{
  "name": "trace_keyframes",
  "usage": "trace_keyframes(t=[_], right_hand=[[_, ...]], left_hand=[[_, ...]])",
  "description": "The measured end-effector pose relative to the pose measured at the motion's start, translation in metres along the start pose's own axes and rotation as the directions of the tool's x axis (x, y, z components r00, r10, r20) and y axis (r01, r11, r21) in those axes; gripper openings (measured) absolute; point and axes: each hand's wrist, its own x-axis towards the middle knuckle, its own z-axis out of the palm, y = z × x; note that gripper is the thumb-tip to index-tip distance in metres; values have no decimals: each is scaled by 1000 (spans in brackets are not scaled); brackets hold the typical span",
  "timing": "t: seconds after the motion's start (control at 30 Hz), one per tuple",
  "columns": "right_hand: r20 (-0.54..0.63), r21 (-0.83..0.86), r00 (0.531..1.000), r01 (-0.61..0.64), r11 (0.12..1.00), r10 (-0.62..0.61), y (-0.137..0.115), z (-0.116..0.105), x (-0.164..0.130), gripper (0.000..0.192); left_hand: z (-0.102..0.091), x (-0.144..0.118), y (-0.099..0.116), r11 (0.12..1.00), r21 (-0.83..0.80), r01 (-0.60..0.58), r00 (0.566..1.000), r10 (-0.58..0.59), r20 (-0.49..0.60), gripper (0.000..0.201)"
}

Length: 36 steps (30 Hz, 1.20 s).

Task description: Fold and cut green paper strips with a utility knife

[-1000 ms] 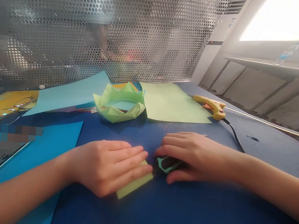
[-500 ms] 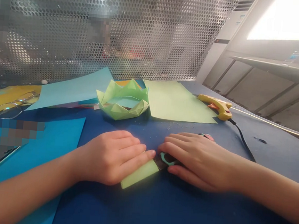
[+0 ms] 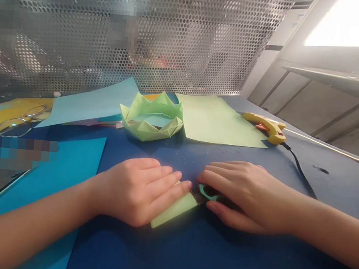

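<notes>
Paper, folded into a pale green strip (image 3: 175, 210), lies on the dark blue tabletop (image 3: 213, 254) near the middle of its near edge and is pressed flat under the left hand (image 3: 137, 189), whose fingers (image 3: 165, 183) are held together and laid palm-down across it. Just to the right, a teal-handled tool (image 3: 207, 192), probably scissors, is covered by the right hand (image 3: 243, 194), the fingers resting close together over it and the thumb tucked beneath; only one loop of the handle is seen. The two hands are nearly touching at the fingertips. Farther back, toward the far edge, a green folded paper crown (image 3: 151, 119) is set, with a light green sheet (image 3: 218, 121) beside it and a yellow glue gun (image 3: 266, 126) toward the right edge. A blue sheet (image 3: 67, 162) is spread at the left, and a perforated metal screen (image 3: 144, 35) is seen behind.
</notes>
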Motion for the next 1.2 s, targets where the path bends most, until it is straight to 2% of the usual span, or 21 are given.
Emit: trace_keyframes(t=[0.13,0.4,0.5,0.8,1.03,1.2], right_hand=[[1,4,1000,-18,1000,18,-2,0,0,18],[17,-54,994,-106,993,107,-14,0,-3,27],[47,-58,987,-153,986,156,-21,-1,-4,25],[26,-48,961,-273,961,275,-42,-1,-7,15],[134,46,942,-317,947,309,-40,-9,-6,18],[270,61,912,-337,939,310,-32,-14,-5,18]], left_hand=[[2,0,0,998,46,-51,994,56,-99,34],[3,0,0,998,61,-32,991,40,-126,31],[4,-1,-1,998,46,-31,991,37,-130,31],[3,-3,-2,999,-14,-35,992,33,-121,32],[-1,-2,-3,995,-36,-88,990,83,-116,32],[-11,6,-5,989,-15,-150,988,149,-39,28]])
